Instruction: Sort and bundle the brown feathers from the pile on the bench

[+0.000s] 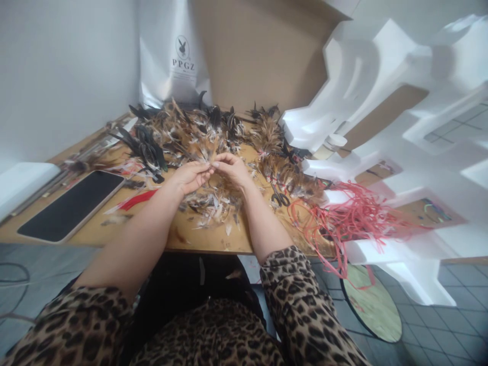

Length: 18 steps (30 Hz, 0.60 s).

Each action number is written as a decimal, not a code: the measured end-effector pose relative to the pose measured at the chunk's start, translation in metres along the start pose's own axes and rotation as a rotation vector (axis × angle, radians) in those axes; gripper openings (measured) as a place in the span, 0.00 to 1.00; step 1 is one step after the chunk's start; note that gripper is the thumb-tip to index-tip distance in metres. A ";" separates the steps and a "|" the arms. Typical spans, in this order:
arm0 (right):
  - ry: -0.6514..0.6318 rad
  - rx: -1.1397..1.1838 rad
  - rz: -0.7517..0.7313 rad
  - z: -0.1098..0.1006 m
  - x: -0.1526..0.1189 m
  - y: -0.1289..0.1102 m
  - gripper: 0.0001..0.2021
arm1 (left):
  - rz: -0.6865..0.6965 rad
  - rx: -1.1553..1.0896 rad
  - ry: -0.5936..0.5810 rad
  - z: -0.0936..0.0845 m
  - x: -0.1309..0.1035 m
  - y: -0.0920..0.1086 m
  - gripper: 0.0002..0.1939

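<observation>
My left hand (193,176) and my right hand (231,170) meet over the middle of the table, fingertips pinched together. Between them they hold a small bunch of brown feathers (206,151) by its lower end, the tips fanning away from me. Behind it lies a large heap of brown and black feathers (168,124). Loose feathers and pale fluff (213,206) are scattered below my hands. To the left rests a bundle of black feathers (147,145). Right of my right hand lie dark-handled scissors (281,197), beside a row of brown feather bunches (290,178).
A phone (72,206) lies face up at the left. A red strip (139,200) is near my left forearm. Tangled red ribbons (354,213) spill over the right edge among white foam pieces (351,76). A silver bag (171,66) and a cardboard panel (259,56) stand behind.
</observation>
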State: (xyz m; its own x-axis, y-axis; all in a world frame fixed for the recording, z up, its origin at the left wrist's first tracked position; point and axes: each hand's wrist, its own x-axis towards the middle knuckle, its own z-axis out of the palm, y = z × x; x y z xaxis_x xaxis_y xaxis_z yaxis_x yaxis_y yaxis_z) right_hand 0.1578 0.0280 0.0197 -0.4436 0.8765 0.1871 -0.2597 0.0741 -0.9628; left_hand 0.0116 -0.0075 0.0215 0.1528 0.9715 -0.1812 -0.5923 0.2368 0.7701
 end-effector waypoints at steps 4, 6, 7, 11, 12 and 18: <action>0.050 -0.104 -0.054 0.002 0.000 0.000 0.15 | 0.020 0.051 0.030 -0.001 0.002 -0.003 0.08; 0.082 -0.161 -0.072 0.002 0.001 0.001 0.14 | 0.028 0.077 0.041 0.000 0.001 -0.003 0.07; 0.097 -0.181 -0.077 0.002 0.001 0.001 0.14 | 0.031 0.085 0.040 0.001 0.001 -0.003 0.06; 0.187 -0.157 -0.061 0.001 0.002 0.000 0.15 | 0.036 0.103 0.034 0.002 0.000 -0.002 0.04; 0.207 -0.137 -0.051 0.001 0.002 -0.001 0.15 | 0.035 0.104 0.036 0.002 0.000 -0.001 0.04; 0.222 -0.117 -0.027 0.001 0.001 -0.007 0.16 | 0.036 0.098 0.019 -0.002 0.002 -0.003 0.03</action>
State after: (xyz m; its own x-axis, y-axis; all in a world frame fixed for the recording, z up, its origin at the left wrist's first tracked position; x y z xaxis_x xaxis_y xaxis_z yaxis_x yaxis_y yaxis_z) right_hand 0.1582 0.0274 0.0265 -0.2356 0.9554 0.1783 -0.1621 0.1423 -0.9765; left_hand 0.0121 -0.0058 0.0178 0.1171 0.9796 -0.1635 -0.5172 0.2007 0.8320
